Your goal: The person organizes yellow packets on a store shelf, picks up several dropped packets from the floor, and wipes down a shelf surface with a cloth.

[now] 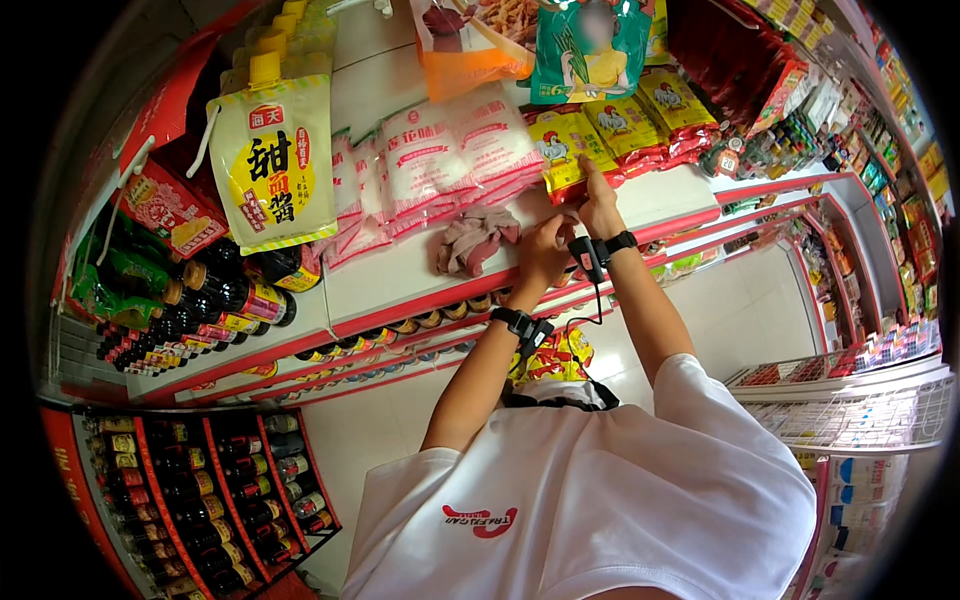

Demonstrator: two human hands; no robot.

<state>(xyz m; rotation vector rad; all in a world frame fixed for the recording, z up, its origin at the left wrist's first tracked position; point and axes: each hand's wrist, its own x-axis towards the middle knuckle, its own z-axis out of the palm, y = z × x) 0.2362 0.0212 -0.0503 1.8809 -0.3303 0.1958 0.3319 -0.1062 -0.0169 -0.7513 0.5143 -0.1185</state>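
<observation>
My right hand [601, 208] is at the front packet [564, 154] of a row of yellow and red seasoning packets with a rooster picture. One finger lies over the packet's front near its right edge; the other fingers are partly hidden. My left hand [546, 251] is just below that packet at the shelf edge, its fingers curled. Whether it pinches anything is not clear. A crumpled greyish-pink cloth [476, 241] lies on the white shelf [390, 277] left of my left hand. Beyond the cloth are stacked clear-and-pink bags of white seasoning [427, 154].
A sweet sauce pouch [274, 165] hangs from a hook at left, above dark sauce bottles [225, 289]. Green [589, 52] and orange pouches [472, 45] hang above the packets. A bottle rack [217, 495] stands lower left; wire baskets [862, 412] stand right. A red-yellow bag [555, 356] is below my wrists.
</observation>
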